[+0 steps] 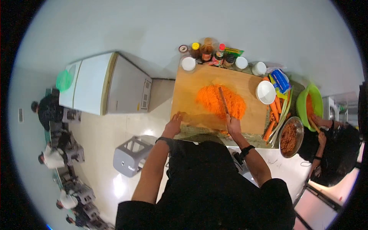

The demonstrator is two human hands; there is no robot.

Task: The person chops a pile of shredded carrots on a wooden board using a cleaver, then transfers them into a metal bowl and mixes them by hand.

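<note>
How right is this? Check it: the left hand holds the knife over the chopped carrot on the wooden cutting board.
The hand is wrong: the head view shows the right hand, not the left hand, holding the knife. The knife is indeed over the chopped carrot on the wooden cutting board.

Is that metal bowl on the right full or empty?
The metal bowl is not empty: a reddish-brown, crumbly mixture lies in it, with bare metal around. How deep it is, I cannot tell.
</note>
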